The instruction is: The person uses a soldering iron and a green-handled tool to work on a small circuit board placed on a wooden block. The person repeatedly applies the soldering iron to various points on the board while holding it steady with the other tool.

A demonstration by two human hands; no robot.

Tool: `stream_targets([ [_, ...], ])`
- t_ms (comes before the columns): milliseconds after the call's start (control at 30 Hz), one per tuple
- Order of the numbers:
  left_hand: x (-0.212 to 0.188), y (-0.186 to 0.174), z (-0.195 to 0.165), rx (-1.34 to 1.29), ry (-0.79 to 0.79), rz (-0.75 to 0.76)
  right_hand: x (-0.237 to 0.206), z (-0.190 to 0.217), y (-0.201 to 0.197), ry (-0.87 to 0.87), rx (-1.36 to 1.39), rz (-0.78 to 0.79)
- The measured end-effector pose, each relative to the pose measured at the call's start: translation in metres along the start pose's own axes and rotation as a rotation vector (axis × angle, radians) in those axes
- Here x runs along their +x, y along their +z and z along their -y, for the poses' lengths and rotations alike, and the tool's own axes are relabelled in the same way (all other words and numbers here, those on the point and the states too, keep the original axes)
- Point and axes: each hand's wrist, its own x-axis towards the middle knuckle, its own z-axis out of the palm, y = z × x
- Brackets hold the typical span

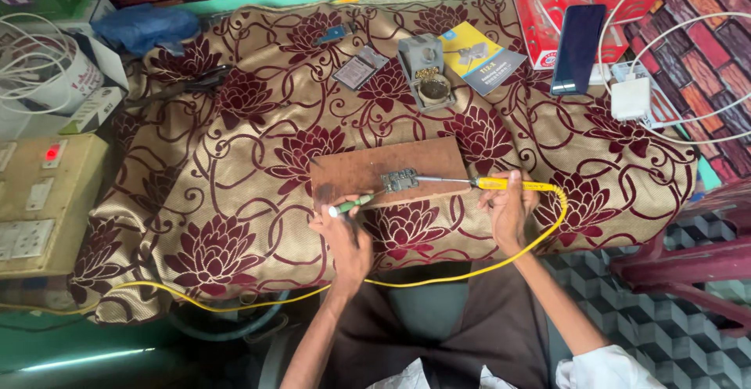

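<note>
- Left hand (346,236) closed round a green-handled tool (351,204), fingers clamped on the handle; its tip points toward a small grey circuit part (400,179)
- Right hand (508,209) gripping a yellow-handled soldering iron (501,184), fingers wrapped tight; the metal shaft reaches left, its tip at the circuit part; a yellow cable (501,260) loops from the handle down and away to the left
- Circuit part lies on a brown wooden board (368,168), near its front edge, between the two hands; the board rests on a gold cloth with maroon flowers (235,201)
- Farther back: a grey iron stand (426,72) with a round holder; a yellow-and-blue packet (481,56) just beside it
- Far right: dark phone (577,48) leaning on a red box (547,5); white charger (630,98) near
- Far left: switch box with a red light (47,193)
</note>
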Motion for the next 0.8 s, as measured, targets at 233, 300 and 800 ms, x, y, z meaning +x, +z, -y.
stream_targets([
  [233,-0.008,-0.015,0.005,0.035,0.004,-0.009,-0.015,0.001,0.009,-0.066,-0.062,0.056],
  [300,-0.012,-0.021,0.002,0.036,-0.026,0.009,-0.022,0.002,0.011,-0.054,-0.044,0.045],
  [800,-0.026,-0.028,-0.012,0.022,-0.046,0.014,-0.039,0.017,0.005,0.004,0.077,-0.056],
])
